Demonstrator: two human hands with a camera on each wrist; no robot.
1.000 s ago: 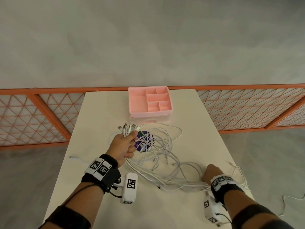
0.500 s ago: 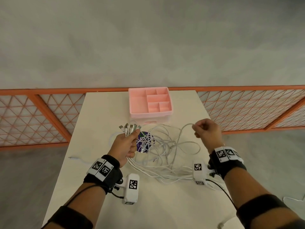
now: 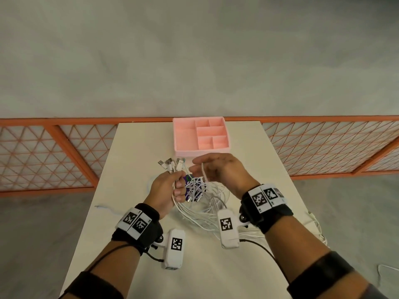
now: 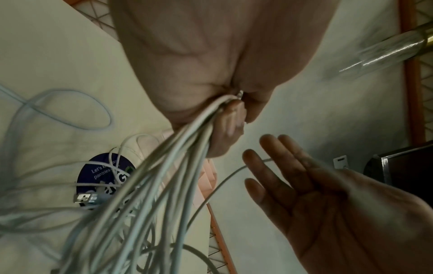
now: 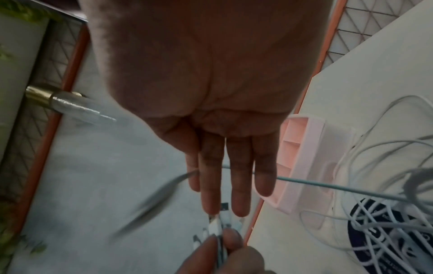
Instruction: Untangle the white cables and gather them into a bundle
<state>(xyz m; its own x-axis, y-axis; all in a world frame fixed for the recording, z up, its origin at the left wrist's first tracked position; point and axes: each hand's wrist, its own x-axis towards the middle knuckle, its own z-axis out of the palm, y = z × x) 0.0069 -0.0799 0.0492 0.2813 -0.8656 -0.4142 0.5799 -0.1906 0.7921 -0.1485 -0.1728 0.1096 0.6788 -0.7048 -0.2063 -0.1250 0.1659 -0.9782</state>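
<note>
My left hand (image 3: 169, 185) grips a bunch of white cables just below their plugs (image 3: 171, 164), which stick up above the fist. The rest of the white cables (image 3: 203, 212) hang down from it in a tangled heap on the table. In the left wrist view these strands (image 4: 175, 166) fan out from the left hand (image 4: 199, 74). My right hand (image 3: 218, 169) is raised just right of the plugs with its fingers straight. One white cable (image 5: 328, 185) lies across those fingers (image 5: 236, 176) and runs down to the heap.
A pink divided tray (image 3: 200, 150) stands at the far middle of the white table (image 3: 138, 152). A dark purple round disc (image 3: 189, 190) lies under the tangle. One cable end (image 3: 103, 208) lies near the left edge, more cable (image 3: 315, 223) at the right edge. An orange mesh fence (image 3: 43, 152) runs behind.
My right hand rose from the table's near right with a cable, swung left to beside the left hand, and its fingers straightened. The left hand kept its grip and rose slightly.
</note>
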